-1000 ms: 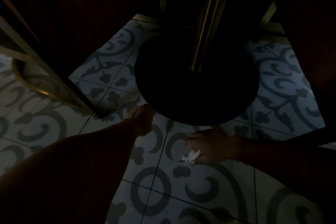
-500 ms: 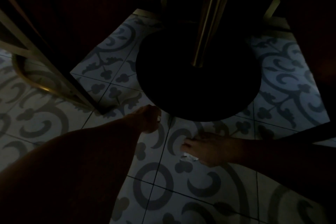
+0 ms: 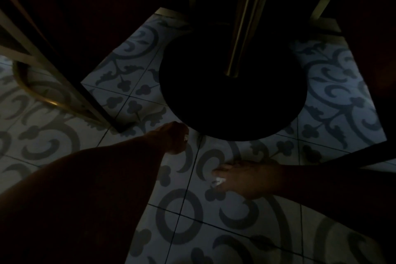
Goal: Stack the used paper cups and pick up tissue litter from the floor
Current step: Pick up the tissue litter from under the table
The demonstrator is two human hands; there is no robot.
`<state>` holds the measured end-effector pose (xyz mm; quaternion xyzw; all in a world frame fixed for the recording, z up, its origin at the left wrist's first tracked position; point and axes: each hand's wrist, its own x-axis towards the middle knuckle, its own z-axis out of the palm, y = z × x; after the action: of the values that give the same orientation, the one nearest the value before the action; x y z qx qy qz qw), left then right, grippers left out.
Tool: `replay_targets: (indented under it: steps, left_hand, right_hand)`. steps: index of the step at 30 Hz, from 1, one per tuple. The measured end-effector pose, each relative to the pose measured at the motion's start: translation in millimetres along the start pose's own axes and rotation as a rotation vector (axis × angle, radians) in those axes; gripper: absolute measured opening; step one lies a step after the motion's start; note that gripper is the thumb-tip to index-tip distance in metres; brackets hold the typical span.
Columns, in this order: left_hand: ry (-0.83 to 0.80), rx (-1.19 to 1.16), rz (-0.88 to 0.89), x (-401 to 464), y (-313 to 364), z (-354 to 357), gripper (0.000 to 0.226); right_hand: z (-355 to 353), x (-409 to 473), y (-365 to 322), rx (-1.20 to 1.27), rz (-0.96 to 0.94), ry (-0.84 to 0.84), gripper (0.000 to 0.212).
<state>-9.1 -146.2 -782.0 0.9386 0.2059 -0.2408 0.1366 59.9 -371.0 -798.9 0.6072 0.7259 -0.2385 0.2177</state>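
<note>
One dark round table base (image 3: 231, 96) beside tissue (image 3: 218, 181).

Ahead: round dark table base (image 3: 233, 100) with an upright brass pole (image 3: 242, 34) blocks the floor beyond both hands.
Left: slanted brass chair frame (image 3: 53, 83) and its foot close off that side.
Right: dark bar (image 3: 351, 156) slants across, just behind the right forearm.
Open room: patterned tile floor (image 3: 192, 221) between and below the forearms lies bare.
Upper edges: too dark to tell.
</note>
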Motion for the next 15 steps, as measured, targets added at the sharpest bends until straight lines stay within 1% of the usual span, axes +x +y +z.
replay_targets:
  steps: [2,5,9,10,13,14,15]
  left_hand:
    - [-0.005,0.009,0.001,-0.4,-0.6,-0.4,0.024]
    - [-0.01,0.016,0.001,-0.2,-0.4,-0.2,0.024]
    - [-0.023,0.024,0.017,2.2,-1.5,0.5,0.027]
    - [-0.021,0.017,0.015,2.2,-2.2,0.8,0.026]
    - [-0.023,0.01,0.024,4.0,-3.7,2.0,0.024]
    - [-0.023,-0.004,0.019,4.5,-3.7,2.4,0.024]
    - [-0.025,-0.007,0.016,3.8,-3.5,2.6,0.024]
  right_hand:
    - [-2.3,2.7,-1.1,0.011,0.019,-0.016,0.059]
    - [-7.3,2.2,-1.3,-0.035,0.022,-0.035,0.058]
    - [-9.0,-3.8,-3.5,0.025,0.037,0.026,0.056]
    - [-8.3,-5.0,-3.6,0.026,0.042,0.032,0.053]
    - [-4.3,-6.2,0.2,0.033,0.02,0.021,0.033]
    - [-3.0,-6.3,2.6,0.026,0.011,0.017,0.031]
    - [-1.8,-6.5,4.9,0.018,0.005,0.006,0.033]
